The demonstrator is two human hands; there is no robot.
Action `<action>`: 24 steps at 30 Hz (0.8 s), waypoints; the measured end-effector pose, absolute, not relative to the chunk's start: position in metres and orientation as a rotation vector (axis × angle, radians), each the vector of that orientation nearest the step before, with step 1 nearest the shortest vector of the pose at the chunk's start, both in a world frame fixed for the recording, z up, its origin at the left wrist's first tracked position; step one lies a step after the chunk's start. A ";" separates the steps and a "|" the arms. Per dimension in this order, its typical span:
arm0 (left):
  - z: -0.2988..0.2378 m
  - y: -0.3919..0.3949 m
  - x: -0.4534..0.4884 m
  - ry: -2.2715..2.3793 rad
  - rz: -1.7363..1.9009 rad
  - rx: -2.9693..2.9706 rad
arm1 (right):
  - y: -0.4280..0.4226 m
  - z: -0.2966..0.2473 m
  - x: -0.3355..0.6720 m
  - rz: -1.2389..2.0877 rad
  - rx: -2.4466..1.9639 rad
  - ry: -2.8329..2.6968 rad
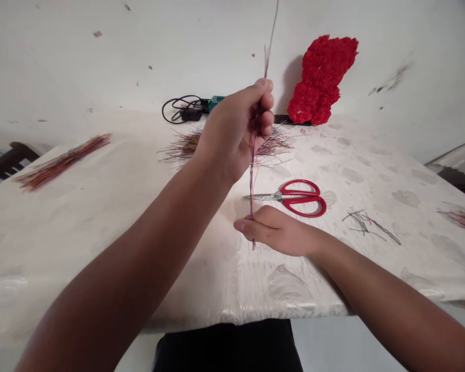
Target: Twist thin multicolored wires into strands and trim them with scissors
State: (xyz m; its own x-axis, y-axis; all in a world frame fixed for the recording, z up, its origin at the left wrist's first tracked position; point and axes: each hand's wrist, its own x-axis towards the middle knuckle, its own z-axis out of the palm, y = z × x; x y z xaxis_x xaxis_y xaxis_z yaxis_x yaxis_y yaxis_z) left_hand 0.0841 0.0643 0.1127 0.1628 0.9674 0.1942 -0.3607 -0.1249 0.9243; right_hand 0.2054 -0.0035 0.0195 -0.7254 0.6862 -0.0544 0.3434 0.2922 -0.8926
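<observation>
Head view: the left hand is fisting tight around thin coloured wires, raised above the scissors. The right hand is pinching their lower end, just beside the scissors.

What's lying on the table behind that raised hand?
A heap of thin multicoloured strands on the white table; the left hand, gripping a thin strand bundle, covers its middle, so that part is hidden.

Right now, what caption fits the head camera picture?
Left hand and right hand hold colourful strands upright over the table, beside red scissors.
</observation>
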 end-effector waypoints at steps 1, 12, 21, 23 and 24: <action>0.111 0.066 0.084 0.686 1.297 1.144 | -0.003 0.019 0.205 1.427 -0.934 -2.209; 0.039 0.009 0.030 1.290 1.093 2.024 | 0.006 0.008 0.204 1.128 -1.047 -1.910; 0.005 -0.004 0.022 1.187 0.792 2.362 | 0.005 0.002 0.196 1.174 -1.003 -1.846; 0.003 -0.002 0.020 1.142 0.810 2.427 | 0.006 0.001 0.196 1.085 -1.060 -1.871; 0.002 -0.002 0.020 1.119 0.817 2.464 | 0.006 0.000 0.196 1.038 -1.080 -1.890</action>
State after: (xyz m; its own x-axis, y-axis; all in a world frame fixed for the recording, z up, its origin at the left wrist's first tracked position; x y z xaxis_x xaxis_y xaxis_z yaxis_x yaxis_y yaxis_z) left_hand 0.0196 -0.0021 0.0018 0.5310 0.7628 0.3690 0.5837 -0.6449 0.4933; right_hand 0.1963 0.0058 0.0002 -0.3953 0.8996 0.1857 0.3259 0.3264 -0.8873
